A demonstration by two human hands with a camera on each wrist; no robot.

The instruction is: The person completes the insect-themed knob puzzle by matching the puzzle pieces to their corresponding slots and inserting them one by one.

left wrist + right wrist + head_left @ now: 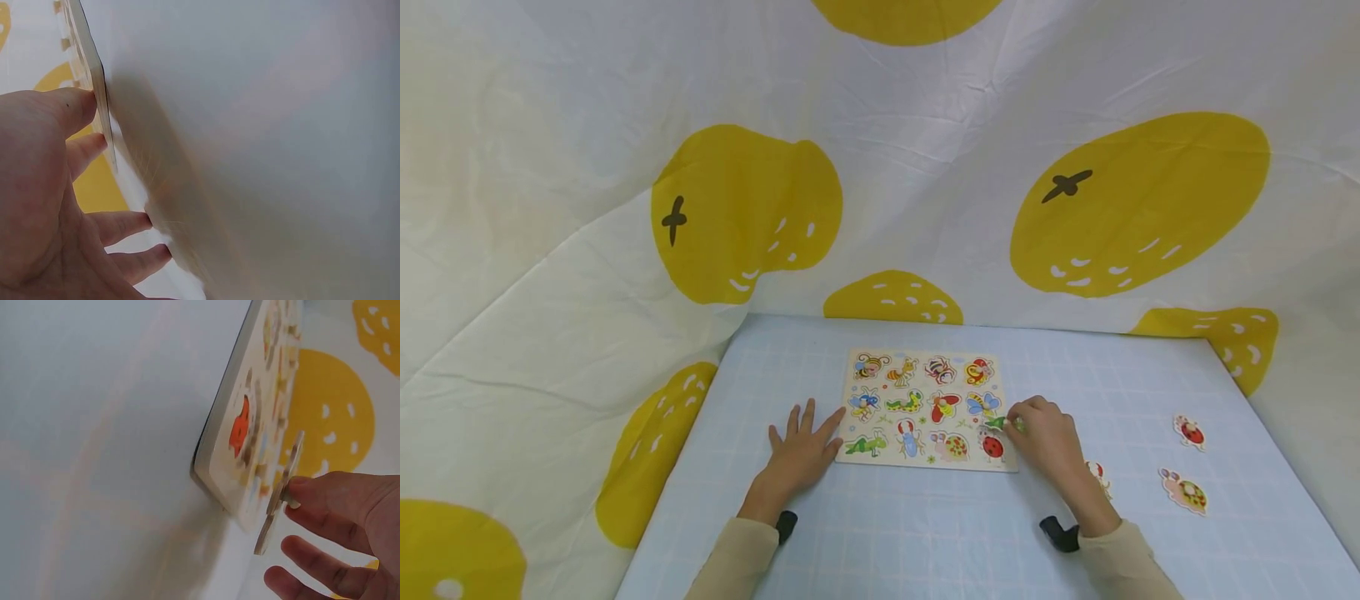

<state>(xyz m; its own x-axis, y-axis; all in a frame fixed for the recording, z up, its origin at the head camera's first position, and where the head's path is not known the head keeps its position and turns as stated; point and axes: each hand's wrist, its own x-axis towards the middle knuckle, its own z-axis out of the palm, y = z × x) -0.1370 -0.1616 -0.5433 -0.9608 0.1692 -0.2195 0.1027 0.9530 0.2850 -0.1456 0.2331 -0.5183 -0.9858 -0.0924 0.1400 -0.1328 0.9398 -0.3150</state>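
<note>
- The wooden insect puzzle board (966, 421) lies flat on the pale blue table (910, 533), nearer its far edge than its near side, with rows of printed insects facing up.
- The left hand (801, 458) rests beside the board's left edge, close to its near left corner; its fingers are spread, and the thumb and index fingertips touch that edge.
- The right hand (1048, 437) pinches a green puzzle piece (996, 422) by its small knob (292, 500) between thumb and index finger; the other fingers are bent and apart from the piece.
- That piece is held over the board's right edge, just beyond the printed ladybird (992, 446) at the near right corner, and is raised off the surface.
- To the board's right, toward the table's right edge, lie a loose ladybird piece (1189, 432) and, closer to the near side, a snail piece (1183, 492).
- A stag beetle piece (1097, 472) lies partly hidden by the right wrist.
- White cloth printed with yellow fruit (748, 212) hangs behind the table's far edge.
</note>
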